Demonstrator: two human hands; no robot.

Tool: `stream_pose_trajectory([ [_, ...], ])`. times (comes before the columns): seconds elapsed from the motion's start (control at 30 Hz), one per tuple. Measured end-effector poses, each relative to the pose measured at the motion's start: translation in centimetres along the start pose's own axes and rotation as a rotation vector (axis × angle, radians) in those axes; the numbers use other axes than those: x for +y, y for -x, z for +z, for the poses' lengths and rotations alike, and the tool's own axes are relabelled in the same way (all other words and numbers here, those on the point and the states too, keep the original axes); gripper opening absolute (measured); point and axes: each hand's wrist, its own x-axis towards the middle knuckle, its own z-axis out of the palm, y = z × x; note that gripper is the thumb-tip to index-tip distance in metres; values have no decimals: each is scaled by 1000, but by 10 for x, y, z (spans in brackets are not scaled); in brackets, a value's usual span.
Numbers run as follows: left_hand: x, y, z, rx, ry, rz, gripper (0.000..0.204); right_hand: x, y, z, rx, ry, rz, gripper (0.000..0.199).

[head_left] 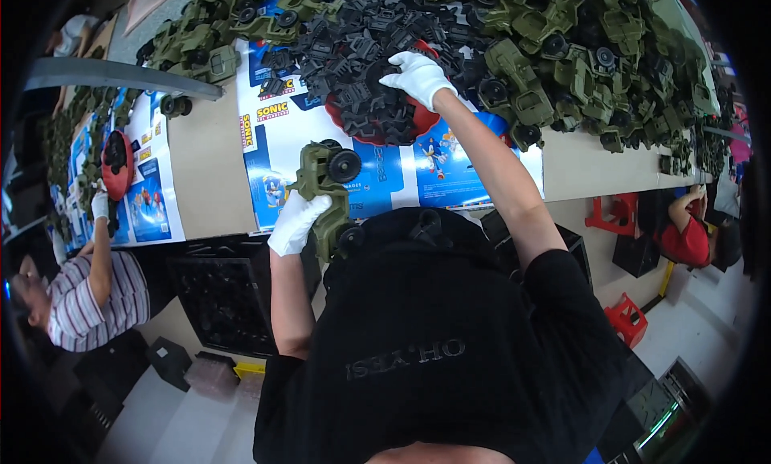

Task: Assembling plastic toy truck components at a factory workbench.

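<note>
My left hand (295, 223), in a white glove, is closed round an olive-green toy jeep (324, 193) with black wheels. The jeep is held upended near my body, just over the table's near edge. My gloved right hand (418, 76) reaches out over a red basin (427, 125) heaped with dark grey plastic parts (381, 103). Its fingers are apart, with the tips at the parts; no piece shows in its grasp.
Behind the basin lies a large heap of dark grey parts (353, 30). Green toy bodies are piled at the right (562, 71) and far left (213, 30). Printed blue sheets (458, 175) cover the cardboard. A grey bar (120, 72) crosses at left. Co-workers sit on both sides.
</note>
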Motion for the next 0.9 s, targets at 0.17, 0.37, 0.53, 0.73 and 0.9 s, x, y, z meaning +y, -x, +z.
stream_pose_trajectory([
  [0.17,13,-3,14,12,-80,-71,64,11,14,-17,-75,-809,171,53],
  [0.37,20,-20,17,-76,-68,-31,62,19,27,-49,-146,-1287,137,46],
  [0.53,15,-46,15,-414,100,38,74,-17,68,-78,-412,-1067,-45,47],
  [0.73,10,-78,33,-570,180,63,91,-61,117,-62,-283,-765,-221,48],
  [0.9,18,-63,54,-438,298,125,96,-56,143,-13,265,-333,-256,44],
])
